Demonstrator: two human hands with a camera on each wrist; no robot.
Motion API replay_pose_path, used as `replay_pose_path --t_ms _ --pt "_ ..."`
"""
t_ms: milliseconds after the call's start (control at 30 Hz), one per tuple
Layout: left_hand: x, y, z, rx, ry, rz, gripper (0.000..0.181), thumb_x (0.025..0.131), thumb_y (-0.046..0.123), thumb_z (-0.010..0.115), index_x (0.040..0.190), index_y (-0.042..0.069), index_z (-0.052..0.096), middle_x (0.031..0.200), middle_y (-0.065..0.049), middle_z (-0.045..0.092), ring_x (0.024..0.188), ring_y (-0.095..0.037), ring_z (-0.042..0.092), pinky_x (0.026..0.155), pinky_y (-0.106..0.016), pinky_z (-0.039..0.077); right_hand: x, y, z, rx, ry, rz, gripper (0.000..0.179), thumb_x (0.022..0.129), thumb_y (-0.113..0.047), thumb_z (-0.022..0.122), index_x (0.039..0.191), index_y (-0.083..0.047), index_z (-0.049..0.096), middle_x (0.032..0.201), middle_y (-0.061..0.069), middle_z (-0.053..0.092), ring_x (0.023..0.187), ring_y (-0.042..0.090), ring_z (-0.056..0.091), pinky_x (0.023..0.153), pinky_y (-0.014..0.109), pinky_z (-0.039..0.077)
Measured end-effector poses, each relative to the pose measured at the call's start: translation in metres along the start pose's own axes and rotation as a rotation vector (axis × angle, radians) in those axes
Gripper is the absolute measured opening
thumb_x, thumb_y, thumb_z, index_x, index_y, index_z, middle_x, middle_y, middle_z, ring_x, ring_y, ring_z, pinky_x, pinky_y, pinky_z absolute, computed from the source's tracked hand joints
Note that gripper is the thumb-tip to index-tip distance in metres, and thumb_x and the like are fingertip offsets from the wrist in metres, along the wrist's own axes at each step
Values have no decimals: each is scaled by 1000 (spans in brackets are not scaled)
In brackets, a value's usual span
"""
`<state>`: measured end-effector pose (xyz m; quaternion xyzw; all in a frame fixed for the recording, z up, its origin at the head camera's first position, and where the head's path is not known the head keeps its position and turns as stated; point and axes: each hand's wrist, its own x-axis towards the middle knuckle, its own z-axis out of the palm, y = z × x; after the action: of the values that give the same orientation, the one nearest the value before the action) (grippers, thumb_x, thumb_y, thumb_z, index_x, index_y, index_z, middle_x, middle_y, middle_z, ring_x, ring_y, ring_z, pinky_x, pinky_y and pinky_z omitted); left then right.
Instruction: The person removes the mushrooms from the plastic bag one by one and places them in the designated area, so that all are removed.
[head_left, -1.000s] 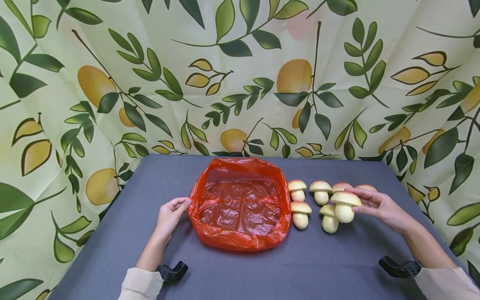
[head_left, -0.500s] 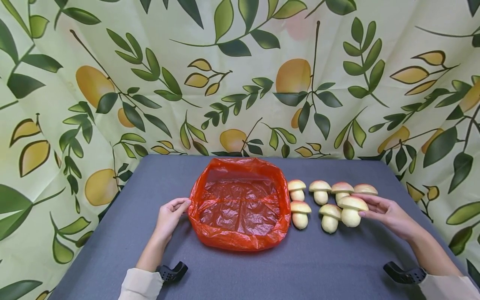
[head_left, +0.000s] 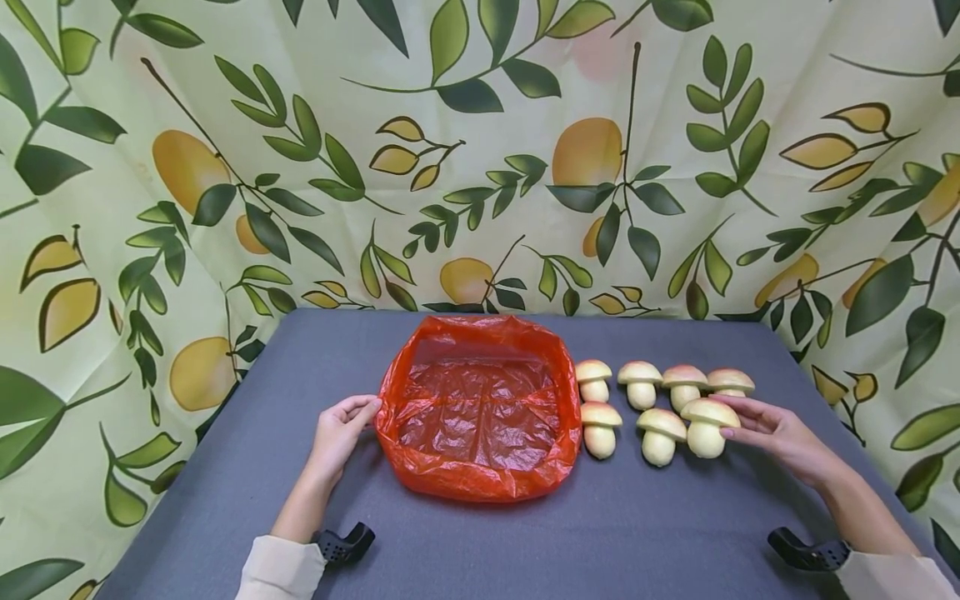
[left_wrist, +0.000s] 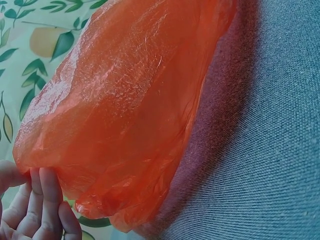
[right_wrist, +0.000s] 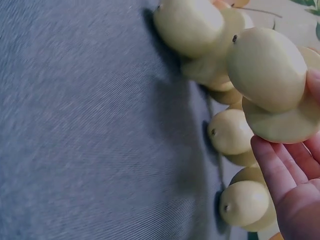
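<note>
A red plastic bag [head_left: 480,483] stands on the table with its mouth spread wide. The left hand [head_left: 337,433] pinches the bag's left rim between thumb and fingers; the left wrist view shows these fingers [left_wrist: 50,190] at the red film. On the right, the right hand [head_left: 783,437] holds a toy mushroom [head_left: 707,429] by its cap, stem down. In the right wrist view this held mushroom [right_wrist: 270,70] appears above the cloth, close to the other mushrooms. Its neighbour to the left is another mushroom [head_left: 660,437]. Whether its stem touches the table is hard to tell.
Two mushrooms, one behind [head_left: 594,382] and one in front [head_left: 600,430], stand against the bag's right side. Along the back row are three more: a left one [head_left: 641,385], a middle one [head_left: 684,386] and a right one [head_left: 731,382]. Leaf-patterned fabric [head_left: 480,167] hangs behind the grey table [head_left: 480,550].
The right hand has carried its mushroom to the right and slightly lower, beside the front mushroom, uncovering more of the back row. The left hand and the bag have stayed in place.
</note>
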<state>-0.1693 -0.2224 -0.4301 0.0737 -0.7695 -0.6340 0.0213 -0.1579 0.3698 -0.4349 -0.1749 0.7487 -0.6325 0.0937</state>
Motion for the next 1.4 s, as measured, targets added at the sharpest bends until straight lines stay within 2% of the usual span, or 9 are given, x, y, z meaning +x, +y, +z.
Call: replay_pose_path --t_ms 67,200,400,767,933,1033,1200,1400 --pt "0 0 0 4 1 0 31 96 16 59 112 -10 61 68 22 66 66 1 64 72 -22 55 -1 4 -1 -33 20 21 52 92 10 51 127 -29 58 120 -29 63 107 -14 59 82 5 46" --pt "0 0 0 9 1 0 30 96 15 58 111 -10 62 68 23 65 66 2 64 72 -22 54 -1 12 -2 -104 33 36 47 93 7 53 131 -20 57 120 -32 61 107 -16 57 82 5 45" --pt "0 0 -1 18 -4 1 31 96 16 58 113 -10 61 68 23 65 67 2 64 73 -21 54 2 21 1 -103 25 1 46 92 9 53 134 -9 54 120 -29 62 108 -15 57 83 5 46" --pt "2 -2 0 6 5 6 28 96 14 58 110 -10 62 68 23 65 66 2 64 70 -21 54 5 24 8 -203 80 88 42 91 1 60 132 -9 56 111 -33 62 101 -17 58 77 8 46" --pt "2 -3 1 -6 10 6 25 95 13 59 107 -8 63 68 22 66 65 2 64 68 -19 53 5 21 10 -239 133 142 35 91 -4 63 121 -21 60 103 -33 63 94 -16 59 74 9 46" --pt "0 -2 1 -4 10 -2 25 95 14 60 108 -7 63 68 22 66 66 2 64 70 -20 54 5 20 12 -263 164 167 31 90 -6 64 115 -24 60 99 -34 62 93 -17 58 74 9 45" --pt "-2 -2 1 -2 -2 11 30 95 15 60 112 -11 62 69 23 66 67 2 64 70 -20 54 6 17 14 -306 185 188 30 90 -10 66 119 -17 62 99 -36 61 91 -18 58 74 9 45" --pt "-1 0 4 9 14 46 31 94 12 61 111 -13 61 69 24 65 67 4 62 66 -16 52 10 15 16 -350 204 186 37 89 -13 68 125 -7 61 98 -37 61 90 -18 57 73 8 45"
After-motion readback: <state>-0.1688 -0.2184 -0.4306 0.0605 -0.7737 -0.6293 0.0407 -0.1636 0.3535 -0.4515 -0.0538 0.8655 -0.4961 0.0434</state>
